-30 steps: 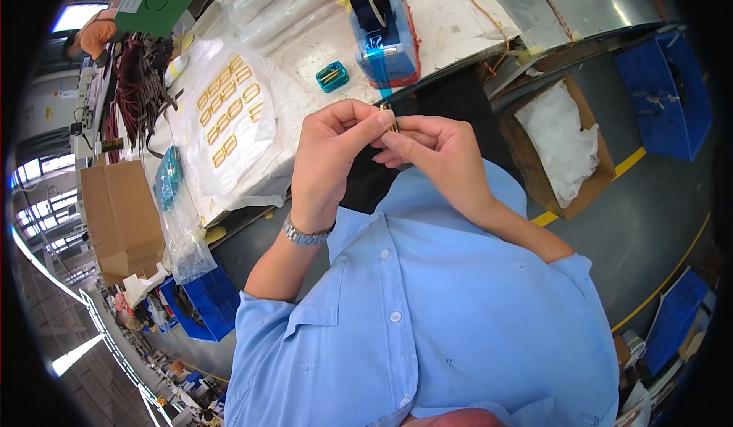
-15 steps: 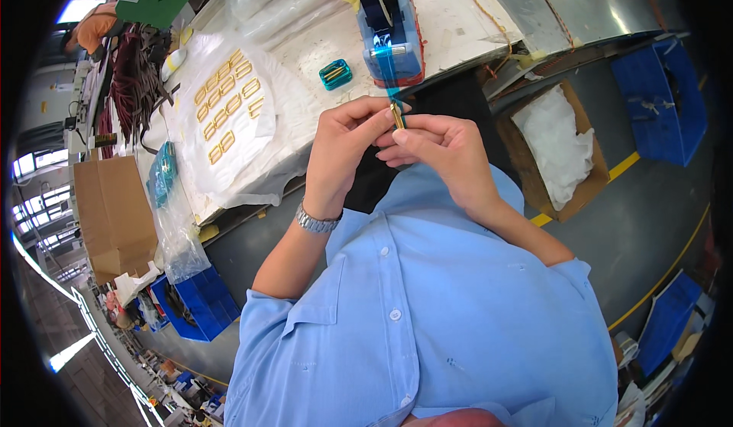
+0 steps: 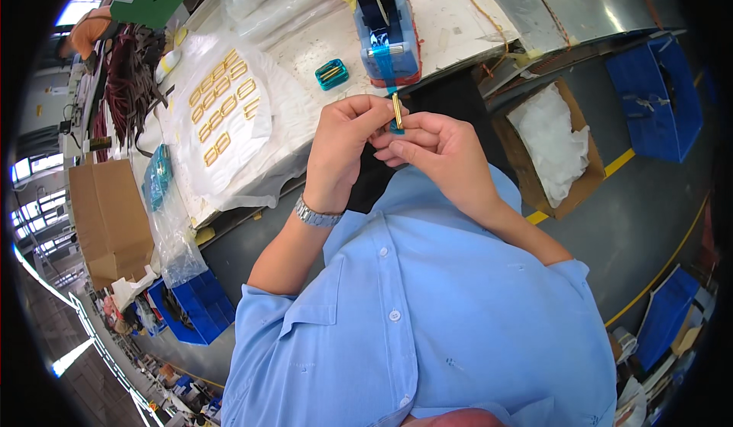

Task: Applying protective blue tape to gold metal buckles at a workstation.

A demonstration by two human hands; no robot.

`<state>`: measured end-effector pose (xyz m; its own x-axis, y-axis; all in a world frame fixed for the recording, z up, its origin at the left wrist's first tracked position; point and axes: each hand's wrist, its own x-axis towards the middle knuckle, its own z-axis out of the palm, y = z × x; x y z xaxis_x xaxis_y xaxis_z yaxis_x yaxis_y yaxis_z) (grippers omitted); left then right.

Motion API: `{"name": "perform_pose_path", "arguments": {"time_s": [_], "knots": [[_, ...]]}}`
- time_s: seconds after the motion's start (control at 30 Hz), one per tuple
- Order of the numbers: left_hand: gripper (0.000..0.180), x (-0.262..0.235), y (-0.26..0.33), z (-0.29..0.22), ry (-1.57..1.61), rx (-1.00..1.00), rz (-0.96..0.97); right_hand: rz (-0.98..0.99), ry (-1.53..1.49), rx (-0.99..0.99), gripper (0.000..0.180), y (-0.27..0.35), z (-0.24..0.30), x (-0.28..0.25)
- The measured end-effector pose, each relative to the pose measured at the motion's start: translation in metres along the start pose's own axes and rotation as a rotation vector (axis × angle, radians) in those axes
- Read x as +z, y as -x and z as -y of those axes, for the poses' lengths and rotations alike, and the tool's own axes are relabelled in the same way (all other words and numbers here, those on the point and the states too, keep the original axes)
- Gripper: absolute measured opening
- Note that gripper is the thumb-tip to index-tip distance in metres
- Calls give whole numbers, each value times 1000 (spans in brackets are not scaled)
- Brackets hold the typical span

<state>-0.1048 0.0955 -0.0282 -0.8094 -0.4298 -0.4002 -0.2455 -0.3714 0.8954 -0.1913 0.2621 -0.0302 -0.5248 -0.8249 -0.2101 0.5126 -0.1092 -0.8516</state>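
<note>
In front of my waist, my left hand (image 3: 342, 131) pinches a narrow gold metal buckle (image 3: 397, 112) between thumb and fingers, holding it on edge. My right hand (image 3: 450, 151) meets it from the other side. Its bent fingers are at the buckle's lower end, against a bit of blue tape there, and its thumb sits a little lower. Clear blue tape (image 3: 381, 43) runs down from a blue tape dispenser (image 3: 408, 61) to the buckle. Left of the dispenser lies a blue-wrapped piece (image 3: 331, 74) with gold bars on it.
Several gold rectangular buckles (image 3: 216, 126) lie in rows on a white sheet (image 3: 252, 148) over the worktable. A cardboard box (image 3: 504, 131) with white wrapping and a blue bin (image 3: 657, 99) stand right. A brown carton (image 3: 111, 221) stands left. Behind are clear plastic rolls (image 3: 271, 3).
The buckle has turned more upright, showing more of its length. My right thumb has moved down off it, and blue tape now shows at its lower end.
</note>
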Motion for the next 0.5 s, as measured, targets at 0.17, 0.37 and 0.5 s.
{"name": "perform_pose_path", "arguments": {"time_s": [0.17,0.37,0.5], "knots": [[20,0,-2,0,70,-58,13,-48,504,-126,24,-6,10,-5],[21,-6,-4,-3,311,-222,117,-88,789,-354,53,-22,28,-14],[17,0,-3,-10,493,-399,59,39,618,-332,59,-37,30,-19]]}}
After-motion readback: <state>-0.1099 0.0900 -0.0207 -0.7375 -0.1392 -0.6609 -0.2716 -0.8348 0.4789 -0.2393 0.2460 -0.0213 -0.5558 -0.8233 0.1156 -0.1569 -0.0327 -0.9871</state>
